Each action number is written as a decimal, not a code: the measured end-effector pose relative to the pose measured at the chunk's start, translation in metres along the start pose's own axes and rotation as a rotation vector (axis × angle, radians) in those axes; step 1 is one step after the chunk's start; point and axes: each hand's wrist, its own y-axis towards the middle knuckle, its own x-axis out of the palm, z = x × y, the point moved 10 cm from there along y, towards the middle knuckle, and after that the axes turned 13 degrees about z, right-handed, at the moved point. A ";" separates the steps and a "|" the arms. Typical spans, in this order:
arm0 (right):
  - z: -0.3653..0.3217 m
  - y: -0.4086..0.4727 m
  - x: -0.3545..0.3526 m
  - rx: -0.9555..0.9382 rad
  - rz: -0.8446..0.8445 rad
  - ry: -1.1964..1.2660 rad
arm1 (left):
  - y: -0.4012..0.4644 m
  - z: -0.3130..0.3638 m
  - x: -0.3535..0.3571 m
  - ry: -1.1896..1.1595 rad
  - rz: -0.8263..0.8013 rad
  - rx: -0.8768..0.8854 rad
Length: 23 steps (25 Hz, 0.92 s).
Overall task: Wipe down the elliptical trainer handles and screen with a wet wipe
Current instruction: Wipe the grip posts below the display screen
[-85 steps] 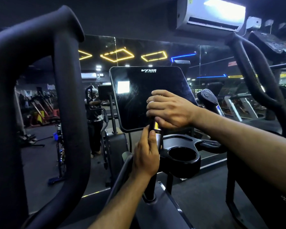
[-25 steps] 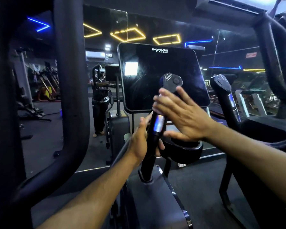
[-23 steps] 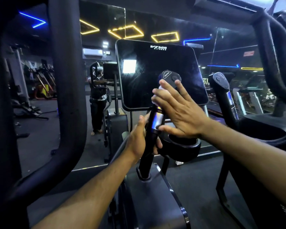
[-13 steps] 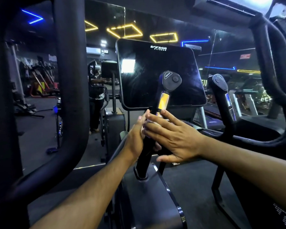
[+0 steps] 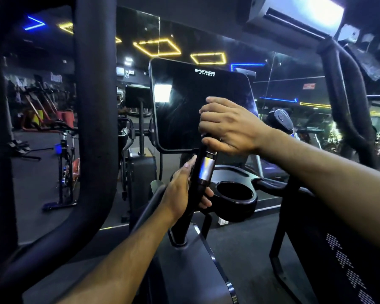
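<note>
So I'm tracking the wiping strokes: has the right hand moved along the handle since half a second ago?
Yes. The right hand has gone up the handle, from just above the left hand to the top, now above the silver sensor band.

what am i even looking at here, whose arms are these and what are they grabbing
This is a single picture from a wide-angle camera worn on a person's head, looking forward and down, so the two bare arms belong to the wearer. They stand at an elliptical trainer in a dim gym.

The right hand is curled over the top of an upright short handle in the middle. The left hand grips the same handle lower down, below its shiny metal band. The job is wiping with a wet wipe, but no wipe can be made out; it may be hidden under the right hand.

Behind the hands is the dark, switched-off screen. A black cup holder sits to the right. The thick black loops at both edges are the large moving handles.
</note>
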 end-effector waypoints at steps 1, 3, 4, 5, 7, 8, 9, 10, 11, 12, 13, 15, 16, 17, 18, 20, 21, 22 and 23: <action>0.004 0.006 0.002 0.014 -0.029 -0.006 | -0.001 0.002 0.000 -0.003 -0.007 0.015; 0.022 0.021 0.007 0.128 -0.128 0.040 | -0.002 0.005 0.001 0.002 -0.025 0.037; 0.037 0.026 0.010 0.260 -0.170 0.118 | -0.003 0.006 0.001 0.006 -0.032 0.042; 0.054 0.025 0.013 0.442 -0.183 0.249 | -0.004 0.006 0.000 0.003 -0.030 0.048; 0.084 0.005 0.020 0.796 -0.074 0.541 | -0.003 0.005 0.000 0.008 -0.031 0.056; 0.093 -0.013 0.024 0.993 0.041 0.706 | 0.000 0.003 -0.001 0.005 -0.033 0.059; 0.096 -0.036 0.030 1.207 0.193 0.889 | 0.002 0.002 -0.002 -0.002 -0.026 0.063; 0.091 -0.059 0.042 1.416 0.362 1.089 | 0.004 0.001 -0.002 -0.012 -0.017 0.062; 0.081 -0.075 0.052 1.559 0.498 1.228 | 0.007 -0.001 -0.003 -0.015 -0.007 0.057; 0.069 -0.083 0.060 1.643 0.617 1.332 | 0.009 -0.003 -0.003 -0.014 -0.001 0.053; 0.058 -0.088 0.063 1.692 0.734 1.400 | 0.009 -0.002 -0.003 -0.006 0.001 0.065; 0.035 -0.092 0.062 1.765 0.915 1.483 | 0.007 -0.001 -0.003 0.004 0.007 0.085; 0.021 -0.090 0.055 1.768 0.956 1.467 | 0.006 0.000 -0.004 -0.002 0.009 0.090; 0.007 -0.087 0.049 1.749 0.953 1.425 | 0.003 0.005 -0.005 0.005 0.021 0.113; -0.009 -0.080 0.045 1.725 0.936 1.405 | -0.002 0.013 -0.004 0.014 0.024 0.148; -0.030 -0.078 0.046 1.719 0.882 1.311 | -0.006 0.016 -0.004 0.074 0.032 0.223; -0.038 -0.077 0.049 1.706 0.832 1.271 | -0.008 0.017 -0.003 0.082 0.023 0.237; -0.044 -0.076 0.049 1.691 0.787 1.216 | -0.008 0.018 -0.002 0.084 0.016 0.232; -0.049 -0.079 0.049 1.690 0.768 1.167 | -0.001 0.011 -0.007 0.067 0.050 0.189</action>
